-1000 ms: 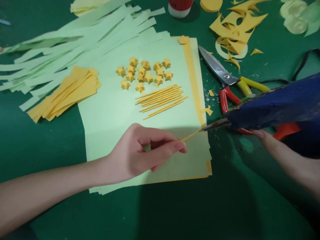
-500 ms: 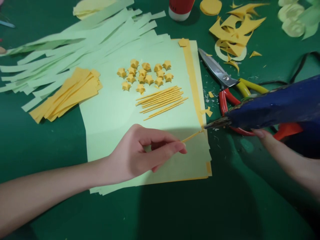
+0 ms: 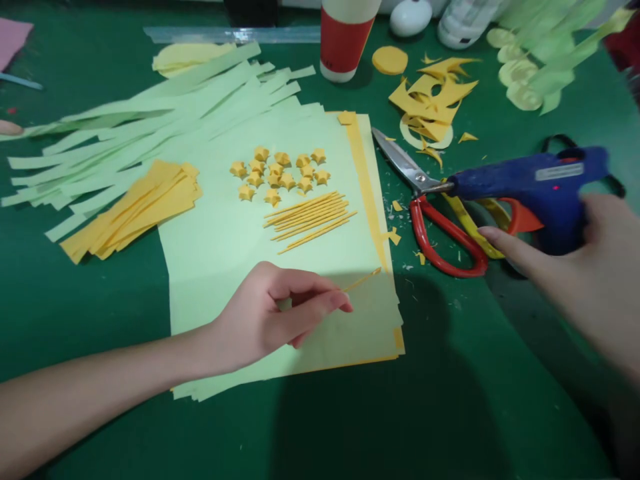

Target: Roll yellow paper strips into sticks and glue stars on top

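Note:
My left hand [image 3: 285, 310] is closed in a pinch on a thin yellow rolled-paper stick [image 3: 364, 279] above the pale green paper sheets [image 3: 210, 280]. My right hand [image 3: 585, 273] is at the handle of a blue hot glue gun [image 3: 520, 177], its thumb stretched out below the orange trigger. Part of the grip is hidden by the hand. The gun's nozzle lies over the pivot area of the scissors [image 3: 450, 233], which have red and yellow handles. Several yellow paper stars [image 3: 283, 160] and a bundle of similar sticks [image 3: 310, 217] lie on the sheets.
Pale green strips [image 3: 150, 100] and yellow strips [image 3: 135, 207] lie at the left. Toward the back stand a red-and-white cup [image 3: 346, 40], a white egg-shaped object [image 3: 410, 17] and yellow scraps [image 3: 433, 97]. Part of another hand [image 3: 9, 128] shows at the left edge.
The glue gun has moved right and away from the stick's tip, over the scissors, with my right hand. The view has tilted up, showing more of the table's back. My left hand still pinches the stick.

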The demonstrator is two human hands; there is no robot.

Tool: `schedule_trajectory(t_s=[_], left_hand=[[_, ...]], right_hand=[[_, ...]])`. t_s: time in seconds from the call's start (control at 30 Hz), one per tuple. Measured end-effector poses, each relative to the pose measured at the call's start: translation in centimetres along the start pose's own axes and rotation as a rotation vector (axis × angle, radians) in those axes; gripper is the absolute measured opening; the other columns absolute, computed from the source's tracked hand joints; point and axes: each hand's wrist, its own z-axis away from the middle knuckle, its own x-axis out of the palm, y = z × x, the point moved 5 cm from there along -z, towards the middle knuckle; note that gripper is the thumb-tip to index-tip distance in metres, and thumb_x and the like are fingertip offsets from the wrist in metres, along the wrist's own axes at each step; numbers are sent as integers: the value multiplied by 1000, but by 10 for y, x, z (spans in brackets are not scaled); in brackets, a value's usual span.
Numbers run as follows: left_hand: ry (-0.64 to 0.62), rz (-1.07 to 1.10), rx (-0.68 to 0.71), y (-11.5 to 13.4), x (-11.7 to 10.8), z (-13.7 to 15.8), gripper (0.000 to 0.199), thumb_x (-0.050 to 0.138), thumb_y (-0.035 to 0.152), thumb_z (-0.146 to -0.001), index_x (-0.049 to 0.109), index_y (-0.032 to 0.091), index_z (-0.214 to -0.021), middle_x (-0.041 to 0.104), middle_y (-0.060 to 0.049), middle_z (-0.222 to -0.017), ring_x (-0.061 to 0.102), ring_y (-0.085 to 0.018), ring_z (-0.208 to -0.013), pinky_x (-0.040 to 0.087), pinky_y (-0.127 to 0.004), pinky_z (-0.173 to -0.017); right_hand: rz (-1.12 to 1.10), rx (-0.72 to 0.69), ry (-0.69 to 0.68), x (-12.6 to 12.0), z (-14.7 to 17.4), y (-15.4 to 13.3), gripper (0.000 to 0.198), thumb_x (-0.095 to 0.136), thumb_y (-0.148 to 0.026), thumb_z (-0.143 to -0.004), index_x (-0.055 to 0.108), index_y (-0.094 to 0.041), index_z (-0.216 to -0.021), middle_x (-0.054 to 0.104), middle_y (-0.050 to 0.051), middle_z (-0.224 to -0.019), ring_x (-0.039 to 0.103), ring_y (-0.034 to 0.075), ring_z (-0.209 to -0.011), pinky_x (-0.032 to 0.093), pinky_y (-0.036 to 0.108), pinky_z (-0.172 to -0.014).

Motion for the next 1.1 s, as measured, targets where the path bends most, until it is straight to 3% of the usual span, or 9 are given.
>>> schedule_trajectory(t_s=[0.07,0.13,0.33,0.43,0.6,0.7,0.9,1.0,1.1], left_hand=[[1,15,30,1,0,0,22,50,25,-83,69,16,-77,44,7,-40,39,-4,-34,32,-14,-38],[6,9,41,2,0,-1,22,50,25,-83,68,15,-77,44,7,-40,39,-4,-35,33,-15,-39],[9,-49,26,5,1,0,23,48,26,-83,66,14,-76,43,7,-41,37,-4,-36,31,-16,-40],[13,-48,25,4,1,1,25,47,27,-84,66,14,-77,42,7,-41,37,-4,-36,32,-17,-42],[28,-17,35,1,1,1,27,49,32,-84,67,14,-77,43,6,-41,37,-5,-37,31,-19,-44],[25,2,37,0,2,2,27,49,32,-84,68,14,-77,43,6,-41,36,-5,-37,29,-19,-43],[38,45,39,0,2,4,25,50,29,-84,68,13,-79,41,7,-41,35,-5,-38,27,-18,-43],[39,86,53,1,4,6,25,50,28,-84,68,12,-79,41,7,-42,34,-4,-38,27,-18,-43],[27,116,66,2,7,12,26,49,29,-84,67,11,-79,41,7,-42,34,-5,-38,29,-17,-41]], right_hand=[[-46,59,-35,3,-8,1,76,8,-92,-51,29,-22,-67,40,3,-60,30,12,-49,25,30,-47],[-41,79,-74,7,-11,2,70,17,-90,-58,28,-21,-67,41,3,-61,29,12,-49,25,29,-46],[9,-30,-61,8,-9,-6,47,40,-65,-78,47,-19,-82,56,10,-84,49,21,-71,28,28,-50],[26,-116,-14,4,-7,-15,57,33,-69,-78,52,-16,-90,56,13,-90,51,25,-83,32,31,-55],[25,-265,37,6,-5,-27,76,17,-75,-76,55,-12,-96,55,14,-88,51,26,-85,40,35,-71],[7,-294,72,5,-3,-28,80,16,-75,-76,56,-10,-99,54,16,-88,51,29,-85,41,40,-71],[-193,-377,219,-36,0,-42,59,31,-56,-86,55,-7,-107,54,19,-98,50,30,-93,42,43,-76],[-385,-557,214,-62,-3,-73,36,40,-42,-86,61,-14,-91,59,12,-89,52,23,-88,42,38,-76],[-509,-748,96,-74,-11,-121,21,48,-34,-83,63,-21,-80,63,4,-82,55,16,-80,44,31,-69]])
